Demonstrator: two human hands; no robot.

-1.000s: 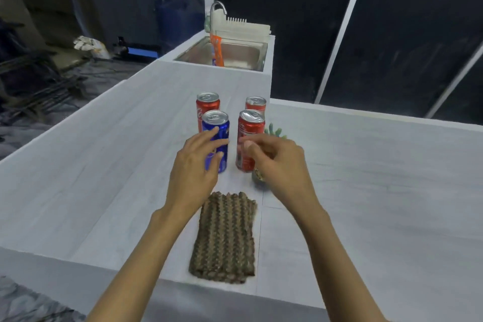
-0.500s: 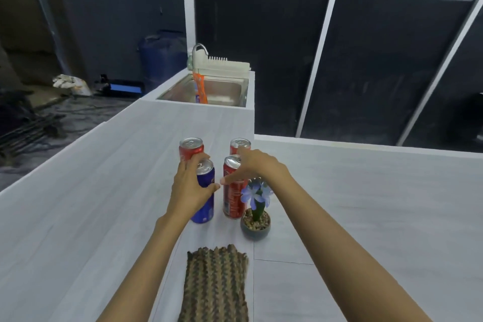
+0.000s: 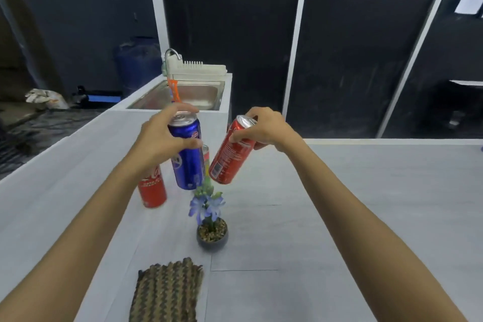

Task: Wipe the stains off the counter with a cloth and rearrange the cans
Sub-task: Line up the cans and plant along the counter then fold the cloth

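I am looking down from a head camera over a pale grey counter. My left hand holds a blue drink can lifted clear of the surface, fingers curled over its silver rim and thumb pressed across its side. My right hand holds a red drink can in the air too, tilted so its base swings toward the blue one, fingertips pinching it near the top.

Two more cans stand on the counter below. One red can sits partly hidden under my left wrist. Another can shows only as a sliver behind the blue can; I cannot tell its full colour. Just in front of them is a small dark pot of blue flowers. A folded woven brown cloth lies untouched near the front edge. A steel sink sits at the far end. I can see no clear stains from here.

The risks, as I judge them: the red can is gripped high and tilted, so it could slip or tip out. The two lifted cans are close and could knock together. Lowering either one straight down could strike the flowers or topple the standing cans.
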